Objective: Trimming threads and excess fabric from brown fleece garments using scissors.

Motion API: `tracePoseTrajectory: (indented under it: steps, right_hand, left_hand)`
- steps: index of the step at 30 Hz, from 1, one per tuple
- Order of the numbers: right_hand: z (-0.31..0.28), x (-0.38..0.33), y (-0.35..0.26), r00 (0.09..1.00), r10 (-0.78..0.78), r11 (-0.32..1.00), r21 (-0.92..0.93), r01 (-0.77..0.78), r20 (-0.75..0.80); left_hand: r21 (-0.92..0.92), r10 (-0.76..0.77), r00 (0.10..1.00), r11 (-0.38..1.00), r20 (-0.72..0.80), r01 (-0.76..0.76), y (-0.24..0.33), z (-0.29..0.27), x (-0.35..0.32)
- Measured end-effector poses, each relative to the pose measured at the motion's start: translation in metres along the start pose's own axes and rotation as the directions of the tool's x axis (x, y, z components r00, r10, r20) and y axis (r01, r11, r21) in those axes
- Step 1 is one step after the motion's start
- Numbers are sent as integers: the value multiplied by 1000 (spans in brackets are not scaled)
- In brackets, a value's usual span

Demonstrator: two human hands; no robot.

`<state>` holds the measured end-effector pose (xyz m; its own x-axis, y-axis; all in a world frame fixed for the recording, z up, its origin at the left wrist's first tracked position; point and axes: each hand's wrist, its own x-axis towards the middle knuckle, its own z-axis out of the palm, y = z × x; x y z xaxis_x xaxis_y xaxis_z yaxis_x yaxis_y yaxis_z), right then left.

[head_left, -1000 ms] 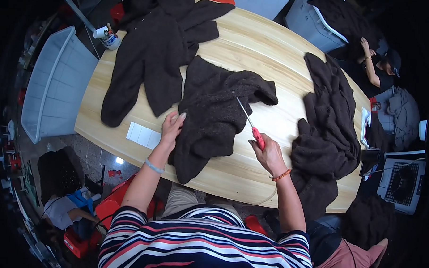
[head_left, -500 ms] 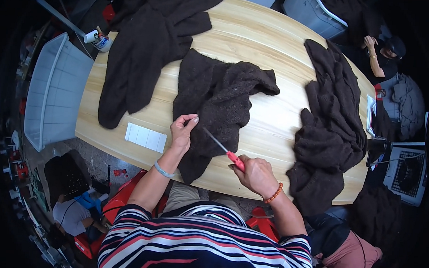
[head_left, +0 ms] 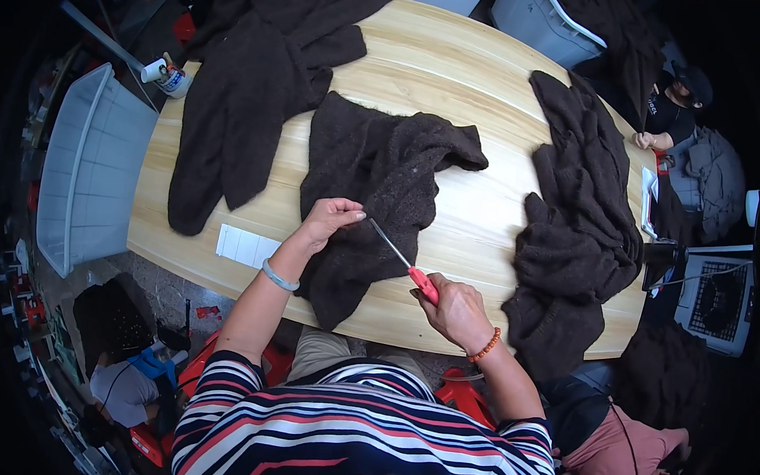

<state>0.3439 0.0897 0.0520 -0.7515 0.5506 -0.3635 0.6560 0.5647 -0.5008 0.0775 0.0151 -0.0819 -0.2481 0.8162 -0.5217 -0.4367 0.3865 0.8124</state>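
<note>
A dark brown knitted garment [head_left: 382,183] lies bunched on the table in front of me. Over its left part, my left hand [head_left: 329,222] has thumb and fingertips pinched together; whatever they hold is too small to make out. My right hand [head_left: 457,311] is closed round the red handle of a slim tool [head_left: 420,281] with a thin metal shaft. The shaft slants up and left across the knit, its tip close to my left fingertips. I cannot tell the shape of the tip.
More dark garments [head_left: 242,115] lie at the table's left, with another heap [head_left: 586,219] at the right. A white paper strip [head_left: 244,245] and a tub of tools [head_left: 172,81] are at left. Grey bins [head_left: 85,169] flank the table [head_left: 471,257]. Other people sit around.
My left hand has moved right and slightly up, toward the tool tip. The tool has shifted slightly right. At the far right, a person's hands have lowered.
</note>
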Motion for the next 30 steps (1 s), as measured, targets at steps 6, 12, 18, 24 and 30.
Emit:
tracePoseTrajectory:
  steps: [6,12,18,24,30]
  right_hand:
    - [5,-9,8,998,35,998,-58,-32,52]
    - [9,-12,11,999,18,1000,-15,-17,38]
    - [7,-10,8,999,-9,999,48,7,52]
    - [10,-13,24,998,46,987,156,-38,-49]
    - [-1,-3,27,984,139,976,182,-118,-109]
  left_hand:
    - [-88,43,998,995,-53,-47,-24,6,9]
    - [-180,94,990,977,-108,-113,-26,-2,5]
    - [-69,133,991,989,21,-132,-16,11,-2]
    - [654,484,860,705,-162,-274,7,10,18]
    - [774,562,827,513,22,-370,54,52,72]
